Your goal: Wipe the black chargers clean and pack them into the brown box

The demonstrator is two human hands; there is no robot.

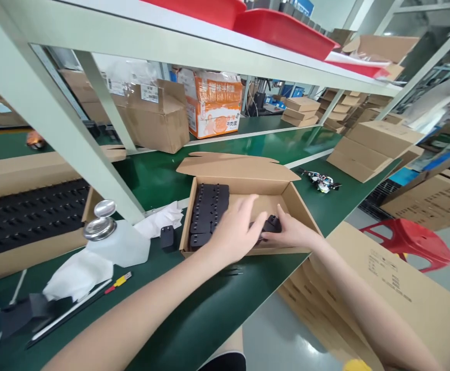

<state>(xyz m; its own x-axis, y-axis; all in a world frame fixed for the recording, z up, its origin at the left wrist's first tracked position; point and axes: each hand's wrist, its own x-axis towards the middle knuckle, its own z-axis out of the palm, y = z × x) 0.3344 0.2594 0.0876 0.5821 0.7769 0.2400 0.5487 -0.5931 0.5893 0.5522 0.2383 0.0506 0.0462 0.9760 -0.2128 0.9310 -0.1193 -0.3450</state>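
Note:
An open cardboard box (302, 206) sits on the green bench with its lid folded back. Rows of small black plastic cases (209, 206) fill its left side. My left hand (236, 232) reaches over these rows, fingers stretched and apart, its thumb close to the black pieces at the front middle. On the right, my right hand (292, 230) has its thumb and fingers around a black plastic case (273, 223) inside the box. My hands partly hide these pieces, so their number is unclear. One more black case (167, 238) stands on the bench just left of the box.
Left of the box are a pump bottle (128, 245), white tissues (80, 273) and a cable with a yellow plug (122, 280). A long carton (28, 247) holds more black cases. A shelf post (66, 118) rises nearby. Tweezers (232, 271) lie in front; cartons (371, 147) stand right.

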